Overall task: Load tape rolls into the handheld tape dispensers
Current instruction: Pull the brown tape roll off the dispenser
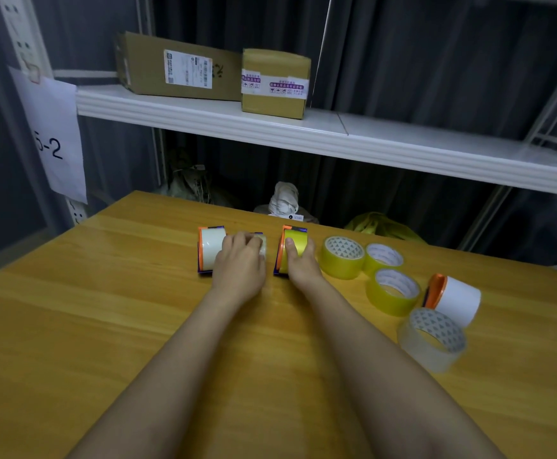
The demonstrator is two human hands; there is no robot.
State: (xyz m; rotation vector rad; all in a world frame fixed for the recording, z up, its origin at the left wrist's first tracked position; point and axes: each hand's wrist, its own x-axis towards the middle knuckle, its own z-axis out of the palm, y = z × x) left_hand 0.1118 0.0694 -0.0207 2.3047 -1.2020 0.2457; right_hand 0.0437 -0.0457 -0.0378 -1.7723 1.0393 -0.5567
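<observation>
On the yellow wooden table [105,326], the left hand [240,260] curls over a pale clear tape roll in a purple dispenser [260,248], with an orange-sided dispenser holding white tape [211,248] just left of its knuckles. The right hand [300,263] grips the orange-and-purple dispenser loaded with yellow tape [292,248], thumb on top. Loose yellow tape rolls [341,256] lie right of that grip.

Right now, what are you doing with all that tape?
A person is loading tape into handheld dispensers on a wooden table. The left hand rests on a dispenser with white tape; the right hand grips a dispenser with yellow tape. To the right lie three loose yellow rolls, a clear roll and another white-tape dispenser.
</observation>
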